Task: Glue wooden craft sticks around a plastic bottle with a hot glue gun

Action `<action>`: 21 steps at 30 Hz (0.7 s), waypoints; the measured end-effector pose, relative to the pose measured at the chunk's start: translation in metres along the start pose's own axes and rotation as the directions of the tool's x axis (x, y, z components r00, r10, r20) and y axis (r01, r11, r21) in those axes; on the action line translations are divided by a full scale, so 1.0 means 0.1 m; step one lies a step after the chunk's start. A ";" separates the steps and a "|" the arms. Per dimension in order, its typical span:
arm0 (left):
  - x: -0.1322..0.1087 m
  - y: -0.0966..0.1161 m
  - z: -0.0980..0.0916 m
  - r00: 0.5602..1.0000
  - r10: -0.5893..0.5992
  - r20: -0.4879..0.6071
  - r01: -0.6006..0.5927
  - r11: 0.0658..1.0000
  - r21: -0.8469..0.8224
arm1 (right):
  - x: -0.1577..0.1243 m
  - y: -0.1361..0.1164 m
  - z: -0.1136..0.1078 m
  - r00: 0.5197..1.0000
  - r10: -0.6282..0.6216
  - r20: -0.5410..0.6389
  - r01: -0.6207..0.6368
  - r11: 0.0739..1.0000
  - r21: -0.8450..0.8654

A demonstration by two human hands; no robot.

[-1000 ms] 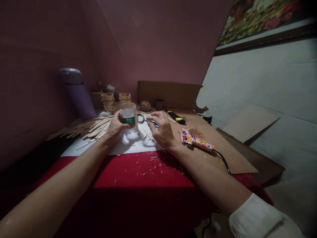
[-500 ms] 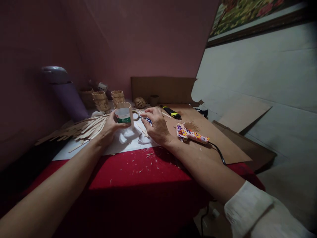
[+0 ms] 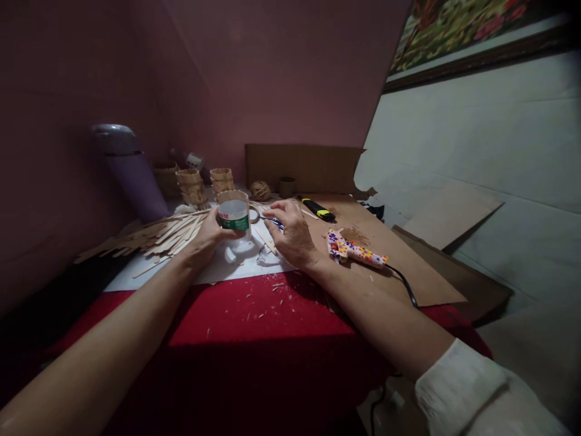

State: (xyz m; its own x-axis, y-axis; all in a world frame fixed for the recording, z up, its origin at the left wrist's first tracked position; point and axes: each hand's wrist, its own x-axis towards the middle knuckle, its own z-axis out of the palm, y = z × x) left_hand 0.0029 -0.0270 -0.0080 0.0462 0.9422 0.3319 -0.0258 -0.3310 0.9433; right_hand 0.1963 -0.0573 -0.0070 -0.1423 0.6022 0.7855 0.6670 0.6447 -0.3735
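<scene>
My left hand (image 3: 209, 235) is wrapped round a clear plastic cup (image 3: 233, 215) with a green and white label; pale wooden sticks line its far side. My right hand (image 3: 293, 230) is just right of the cup, fingers bent and thumb close to the index finger. Beneath those fingers shows a slim blue object (image 3: 275, 223), its kind unclear. A brown ring (image 3: 255, 213) stands between the cup and my right hand. Below the cup, white paper (image 3: 209, 272) bears crumpled clear plastic (image 3: 267, 257) and a loose stick.
Flat wooden sticks (image 3: 167, 236) are heaped at left, near a purple bottle (image 3: 138, 188). Behind stand stick-covered cups (image 3: 192, 188) and a twine ball (image 3: 260, 191). At right, a yellow-black cutter (image 3: 319, 209) and flower-patterned glue gun (image 3: 356, 249) with cord lie on cardboard (image 3: 422, 284).
The cup has turned and tilted slightly in my left hand, so more of its opening and red label print shows. My right hand keeps nearly the same place; the whole view has shifted slightly.
</scene>
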 end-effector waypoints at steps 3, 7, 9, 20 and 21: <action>0.01 -0.02 -0.02 1.000 -0.006 0.016 0.007 0.999 -0.046 | 0.00 0.00 -0.01 1.000 0.001 0.006 -0.001 1.000 0.009; 0.03 -0.07 -0.07 1.000 -0.002 0.021 0.004 0.998 -0.061 | -0.01 0.00 0.00 1.000 0.006 0.004 -0.006 1.000 0.015; 0.03 -0.07 -0.07 1.000 -0.008 0.024 0.009 0.999 -0.033 | -0.01 0.01 0.00 1.000 0.005 -0.006 -0.004 1.000 0.022; -0.01 -0.01 -0.05 0.996 0.008 0.085 -0.003 0.998 -0.064 | -0.01 0.01 -0.01 1.000 -0.014 -0.009 0.014 0.999 0.036; -0.01 -0.01 -0.05 0.996 0.012 0.093 -0.006 0.998 -0.064 | -0.02 0.01 -0.01 1.000 -0.014 -0.007 0.014 0.999 0.035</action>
State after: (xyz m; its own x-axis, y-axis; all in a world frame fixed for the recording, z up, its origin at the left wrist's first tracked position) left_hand -0.0019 -0.0278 -0.0092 0.1389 0.9293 0.3422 -0.0899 -0.3323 0.9389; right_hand 0.1976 -0.0583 -0.0080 -0.1462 0.5896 0.7943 0.6389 0.6693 -0.3792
